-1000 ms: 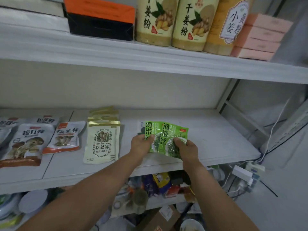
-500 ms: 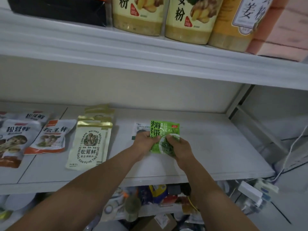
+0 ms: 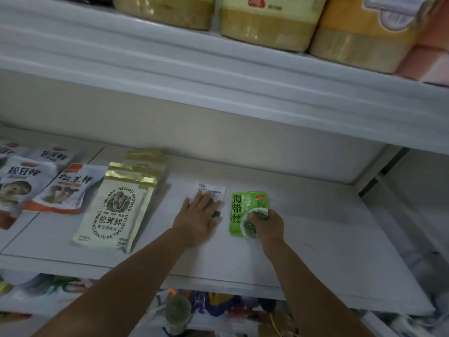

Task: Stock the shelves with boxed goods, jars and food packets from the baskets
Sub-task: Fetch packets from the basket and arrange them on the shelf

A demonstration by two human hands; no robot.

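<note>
Shelf [image 3: 315, 239]: R hand [image 3: 268, 226] grips green pkt [image 3: 239, 210]; L hand [image 3: 196, 220] flat on white pkt [image 3: 213, 189].

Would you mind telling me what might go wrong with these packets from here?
The face-down packet under the flat left hand shows only its white back, so its label may end up hidden. The green packet in the right hand seems stacked on others, which might slide apart on release.

I'm looking at a white painted shelf board [image 3: 303, 239] spanning my view, with a second white shelf board [image 3: 218, 98] above. A plain cream back wall [image 3: 170, 132] closes the gap between them. A white metal upright [image 3: 376, 166] stands at the right end. The light is dim and even.
</note>
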